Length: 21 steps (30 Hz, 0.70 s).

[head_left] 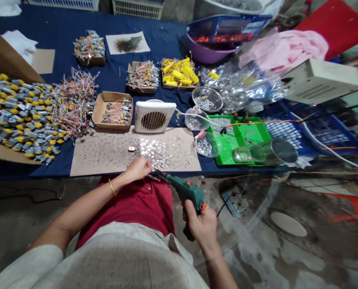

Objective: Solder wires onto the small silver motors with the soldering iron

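Note:
My right hand (203, 224) grips a green soldering gun (187, 189) with orange-red parts, its dark tip pointing left toward my other hand. Close by that tip, my left hand (139, 168) is closed in a pinch over the table's front edge. Thin wires (153, 177) show beside its fingers; the rest of what it holds is hidden. Just beyond, a cardboard sheet (91, 152) is strewn with small shiny metal pieces (157, 150). One small motor (131, 149) lies on the sheet, a little past my left hand.
A white vent fan (155, 117) stands behind the sheet. Many yellow-ended motors (19, 116) fill a carton at left. Boxes of wired motors (115, 112) and yellow parts (180, 73) sit farther back. Right are a green basket (227, 154), a clear cup (282, 151) and a white cable (323, 146).

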### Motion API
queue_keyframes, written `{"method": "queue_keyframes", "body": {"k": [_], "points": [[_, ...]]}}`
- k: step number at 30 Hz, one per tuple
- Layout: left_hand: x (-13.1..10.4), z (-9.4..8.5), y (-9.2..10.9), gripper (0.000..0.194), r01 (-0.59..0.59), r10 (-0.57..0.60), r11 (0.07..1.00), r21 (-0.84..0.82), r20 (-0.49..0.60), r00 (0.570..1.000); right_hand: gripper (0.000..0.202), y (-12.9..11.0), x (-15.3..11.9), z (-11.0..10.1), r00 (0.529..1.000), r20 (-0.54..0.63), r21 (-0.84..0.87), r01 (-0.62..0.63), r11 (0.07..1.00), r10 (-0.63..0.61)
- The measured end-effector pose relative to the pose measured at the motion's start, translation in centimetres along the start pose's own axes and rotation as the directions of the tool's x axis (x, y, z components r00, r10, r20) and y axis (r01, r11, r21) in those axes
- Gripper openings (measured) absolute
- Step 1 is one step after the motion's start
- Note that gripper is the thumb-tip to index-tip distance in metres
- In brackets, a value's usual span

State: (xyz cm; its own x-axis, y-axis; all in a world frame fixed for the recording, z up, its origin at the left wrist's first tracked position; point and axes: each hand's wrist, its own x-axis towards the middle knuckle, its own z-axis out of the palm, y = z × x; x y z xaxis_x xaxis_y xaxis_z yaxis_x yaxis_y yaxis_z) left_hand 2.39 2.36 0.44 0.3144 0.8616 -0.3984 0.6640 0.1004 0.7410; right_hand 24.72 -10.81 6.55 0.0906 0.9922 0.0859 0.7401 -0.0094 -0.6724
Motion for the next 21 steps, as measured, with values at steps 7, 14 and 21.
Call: {"method": "queue_keyframes", "body": {"k": [7, 14, 21], "points": [[-0.1, -0.3, 0.7, 0.017, 0.015, -0.015, 0.998, 0.053, 0.000, 1.000, 0.046, -0.1, 0.3, 0.1, 0.999, 0.009, -0.025, 0.043, 0.999, -0.042], [0.0, -0.1, 0.6, 0.019, 0.003, -0.003, 0.995, 0.101, 0.002, 1.000, 0.029, -2.9, 1.1, 0.0, 0.976, 0.057, -0.033, 0.212, 0.977, -0.210], [0.2, 0.0, 0.3, 0.019, -0.012, 0.014, 0.993, 0.118, -0.015, 1.000, 0.027, -4.3, 1.3, 0.3, 0.976, 0.091, -0.039, 0.202, 0.979, -0.198]]}}
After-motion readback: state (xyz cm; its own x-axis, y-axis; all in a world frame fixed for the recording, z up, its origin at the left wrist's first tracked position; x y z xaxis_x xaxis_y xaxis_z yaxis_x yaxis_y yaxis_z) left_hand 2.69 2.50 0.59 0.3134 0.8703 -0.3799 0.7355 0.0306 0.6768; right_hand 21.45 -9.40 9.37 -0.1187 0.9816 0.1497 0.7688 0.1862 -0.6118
